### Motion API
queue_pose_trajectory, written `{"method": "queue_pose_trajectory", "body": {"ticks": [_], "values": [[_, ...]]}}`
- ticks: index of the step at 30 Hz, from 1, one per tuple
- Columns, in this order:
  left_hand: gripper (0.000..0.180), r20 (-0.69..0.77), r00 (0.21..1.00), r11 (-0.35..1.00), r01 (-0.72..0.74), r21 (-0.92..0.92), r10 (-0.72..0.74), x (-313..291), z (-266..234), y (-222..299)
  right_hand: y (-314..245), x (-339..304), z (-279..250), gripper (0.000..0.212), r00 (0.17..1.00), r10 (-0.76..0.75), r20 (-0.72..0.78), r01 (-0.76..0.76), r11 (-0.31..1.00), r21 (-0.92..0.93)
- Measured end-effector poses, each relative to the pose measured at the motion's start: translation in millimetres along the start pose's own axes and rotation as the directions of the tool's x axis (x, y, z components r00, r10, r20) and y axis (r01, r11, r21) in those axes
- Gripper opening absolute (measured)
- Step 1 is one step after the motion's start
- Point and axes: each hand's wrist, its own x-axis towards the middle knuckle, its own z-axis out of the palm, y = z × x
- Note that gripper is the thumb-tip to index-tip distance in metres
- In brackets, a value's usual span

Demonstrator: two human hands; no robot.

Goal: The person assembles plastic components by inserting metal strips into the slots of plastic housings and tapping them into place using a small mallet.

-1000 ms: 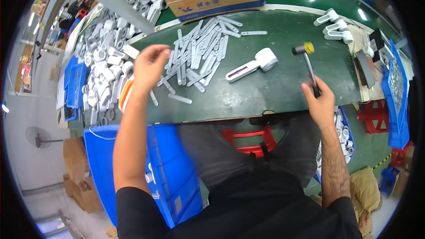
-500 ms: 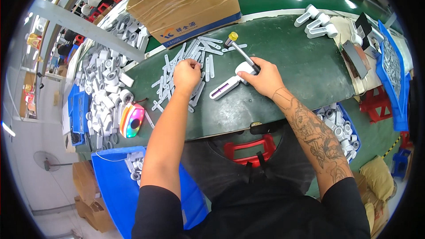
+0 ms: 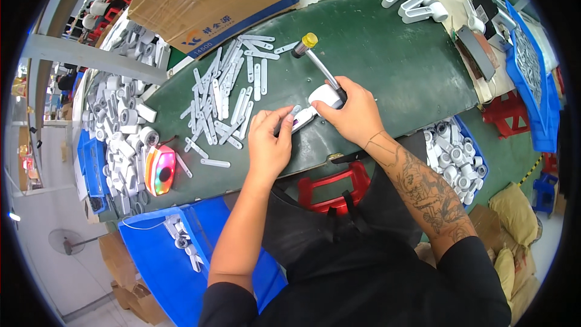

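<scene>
My right hand (image 3: 348,112) is closed round the dark grip of a small hammer (image 3: 319,63) with a yellow-tipped head. Its thumb presses on a white plastic housing (image 3: 324,95) with a round end, which lies on the green bench. My left hand (image 3: 270,142) pinches a light-grey strip (image 3: 295,110) at the housing's slotted arm (image 3: 302,118); the fingers cover most of both. Left of the housing lies a loose pile of similar grey strips (image 3: 225,94).
White housings (image 3: 124,127) heap up at the left, beside a brightly lit speaker-like device (image 3: 161,171). A cardboard box (image 3: 215,9) stands at the back. Several finished-looking housings (image 3: 417,9) lie far right. Blue bins hold more parts (image 3: 455,160); a red stool (image 3: 333,189) shows below the edge.
My left hand has moved from the strip pile, right and nearer, to the housing, with a grey strip now visible in its fingers. My right hand still holds the hammer. The view has shifted.
</scene>
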Motion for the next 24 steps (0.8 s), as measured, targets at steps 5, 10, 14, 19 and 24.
{"method": "queue_pose_trajectory", "body": {"ticks": [5, 10, 14, 19, 24], "values": [[0.018, -0.051, 0.999, 1.0, -0.017, -0.006, 0.016, -7.9, 11.3, 9.2, 2.8, -6.2, 3.7, 0.054, 1.0, 0.013, -0.001, -0.013, 0.998, 0.063], [0.019, -0.004, 1.0, 0.998, -0.002, -0.065, 0.002, -7.9, -1.6, 6.0, 3.5, -5.2, 4.5, 0.054, 1.0, 0.013, -0.003, -0.013, 0.999, 0.046], [0.022, 0.095, 0.994, 0.996, -0.055, -0.065, 0.061, -1.8, -9.2, 4.0, 0.7, -5.8, 1.3, 0.053, 1.0, 0.007, 0.001, -0.007, 0.999, 0.047], [0.022, 0.084, 0.995, 0.997, -0.042, -0.071, 0.048, -0.7, -1.1, 9.3, 1.7, -6.3, 3.3, 0.05, 1.0, -0.003, -0.015, 0.003, 0.999, 0.038], [0.021, 0.004, 0.999, 0.998, -0.044, -0.05, 0.044, -4.6, 5.9, 9.4, 3.0, -5.4, 4.4, 0.049, 1.0, 0.007, -0.003, -0.007, 0.999, 0.053]]}}
